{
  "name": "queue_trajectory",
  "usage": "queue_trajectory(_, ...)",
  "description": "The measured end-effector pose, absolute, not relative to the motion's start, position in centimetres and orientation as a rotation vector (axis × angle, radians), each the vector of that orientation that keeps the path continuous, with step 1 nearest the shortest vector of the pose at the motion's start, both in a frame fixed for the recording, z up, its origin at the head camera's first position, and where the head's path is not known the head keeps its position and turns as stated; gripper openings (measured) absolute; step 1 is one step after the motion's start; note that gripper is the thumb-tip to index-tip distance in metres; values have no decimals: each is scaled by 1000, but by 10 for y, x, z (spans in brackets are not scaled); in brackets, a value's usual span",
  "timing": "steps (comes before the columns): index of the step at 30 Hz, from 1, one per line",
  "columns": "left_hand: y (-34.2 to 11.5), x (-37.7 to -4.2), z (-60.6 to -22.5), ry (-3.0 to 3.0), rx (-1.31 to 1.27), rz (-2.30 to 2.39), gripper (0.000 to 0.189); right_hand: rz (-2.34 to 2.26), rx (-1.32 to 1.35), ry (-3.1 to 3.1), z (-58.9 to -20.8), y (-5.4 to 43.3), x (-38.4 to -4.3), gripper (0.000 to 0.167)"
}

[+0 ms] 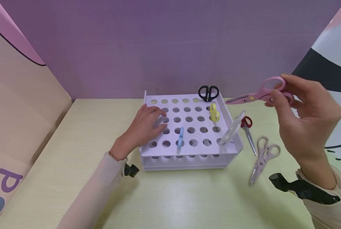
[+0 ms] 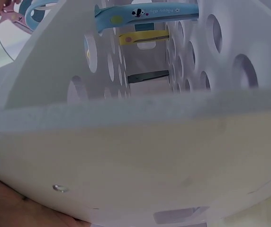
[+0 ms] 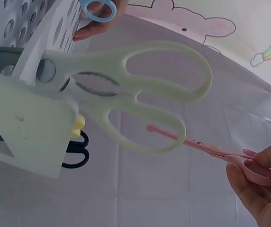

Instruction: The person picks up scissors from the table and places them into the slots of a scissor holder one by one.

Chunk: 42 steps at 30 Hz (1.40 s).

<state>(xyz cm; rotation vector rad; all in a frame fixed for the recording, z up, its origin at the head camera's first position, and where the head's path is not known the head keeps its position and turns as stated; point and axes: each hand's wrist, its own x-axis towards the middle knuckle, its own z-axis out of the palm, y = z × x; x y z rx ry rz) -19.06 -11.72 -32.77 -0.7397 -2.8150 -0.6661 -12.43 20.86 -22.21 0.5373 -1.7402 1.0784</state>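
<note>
My left hand [image 1: 144, 125] rests on the left edge of a white perforated rack [image 1: 187, 151], its fingers loosely bent over the holes. Off to the right and above the table, my right hand [image 1: 310, 111] pinches pink scissors [image 1: 257, 95] by their loops, blades pointing left toward the rack. Black scissors [image 1: 207, 99], yellow scissors [image 1: 214, 113], light-blue scissors [image 1: 180, 136] and white scissors [image 1: 231, 130] stand in rack holes with handles up. In the left wrist view, the blue scissors' lower part [image 2: 147, 16] hangs between the rack's two layers.
Red-handled scissors [image 1: 247, 124] and pale pink-grey scissors [image 1: 262, 156] lie on the light wooden table [image 1: 187, 197], right of the rack. Behind the table rises a purple backdrop [image 1: 159, 47]. Printed panels stand at both sides.
</note>
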Motion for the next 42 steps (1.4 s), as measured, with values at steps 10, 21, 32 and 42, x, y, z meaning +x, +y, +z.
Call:
queue_trajectory(10,-117,-193,-332,-2815,-735,-672,35,895,661,-1889,-225,178,-124,30)
queue_trajectory(21,-113,-193,-330,-2796,-739,-684,32,689,868,-2076,-247,151,-135,37)
queue_trajectory(32,-103,-198,-332,-2791,-760,-677,32,508,949,-2178,-263,145,-141,34)
queue_trajectory(42,-107,-199,-331,-2800,-751,-669,32,417,1030,-2187,-258,135,-137,31)
